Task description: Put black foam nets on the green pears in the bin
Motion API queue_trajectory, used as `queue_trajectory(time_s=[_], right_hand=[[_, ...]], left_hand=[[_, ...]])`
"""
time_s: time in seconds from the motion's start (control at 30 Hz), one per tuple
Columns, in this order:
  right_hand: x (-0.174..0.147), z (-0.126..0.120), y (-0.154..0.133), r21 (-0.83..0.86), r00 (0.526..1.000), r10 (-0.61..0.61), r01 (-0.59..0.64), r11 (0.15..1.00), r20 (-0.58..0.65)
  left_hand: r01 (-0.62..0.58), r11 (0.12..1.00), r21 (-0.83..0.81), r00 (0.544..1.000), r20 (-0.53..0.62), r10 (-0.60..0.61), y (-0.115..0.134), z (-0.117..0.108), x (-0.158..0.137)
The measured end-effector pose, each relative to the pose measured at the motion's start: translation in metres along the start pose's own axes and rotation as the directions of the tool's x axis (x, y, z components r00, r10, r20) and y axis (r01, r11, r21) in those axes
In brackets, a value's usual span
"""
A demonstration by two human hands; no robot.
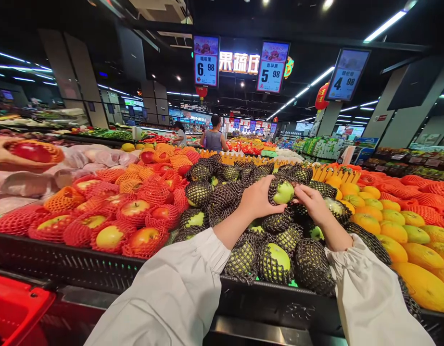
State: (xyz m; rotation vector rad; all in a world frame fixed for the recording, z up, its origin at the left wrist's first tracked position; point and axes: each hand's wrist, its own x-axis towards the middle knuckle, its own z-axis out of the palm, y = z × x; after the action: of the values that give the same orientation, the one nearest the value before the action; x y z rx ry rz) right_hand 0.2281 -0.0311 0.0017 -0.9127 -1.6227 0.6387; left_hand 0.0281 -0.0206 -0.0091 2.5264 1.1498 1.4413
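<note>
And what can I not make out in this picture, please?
Head view, held green apple: partly hidden by black net and left hand.
Head view, another person's hand: arm cut off by left edge.
Head view, red basket: cut off by left and bottom edges.
Head view, price signs: smallest print too small.

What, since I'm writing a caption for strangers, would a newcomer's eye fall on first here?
Probably the green fruit in a black net just right of centre, held in the left hand, with the right hand at its right side, over similar fruit. Next, perhaps, the red-netted apples to its left and the lit price screens overhead. At the left edge, another person's hand with a red fruit in an orange net also stands out.
</note>
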Motion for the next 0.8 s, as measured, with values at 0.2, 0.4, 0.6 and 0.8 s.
queue_trajectory(time_s=[0.2,0.4,0.6,0.8], right_hand=[[0.000,-0.004,0.000,-0.101,0.949,-0.213,0.194,0.976,-0.232],[-0.003,-0.010,-0.008,0.239,0.978,-0.124,0.162,0.958,-0.166],[0.010,-0.023,0.008,-0.030,0.786,-0.117,0.125,0.992,-0.607],[0.013,-0.038,0.027,-0.290,0.778,-0.127,-0.074,0.954,-0.616]], left_hand=[[0.036,0.999,-0.014,0.991,-0.128,-0.038,0.000,-0.001,-0.002],[0.170,0.983,-0.062,0.941,-0.285,-0.181,-0.002,-0.004,0.001],[0.212,0.949,-0.232,0.809,-0.503,-0.304,-0.004,-0.007,0.003],[0.219,0.956,-0.194,0.833,-0.473,-0.287,-0.011,-0.007,0.002]])
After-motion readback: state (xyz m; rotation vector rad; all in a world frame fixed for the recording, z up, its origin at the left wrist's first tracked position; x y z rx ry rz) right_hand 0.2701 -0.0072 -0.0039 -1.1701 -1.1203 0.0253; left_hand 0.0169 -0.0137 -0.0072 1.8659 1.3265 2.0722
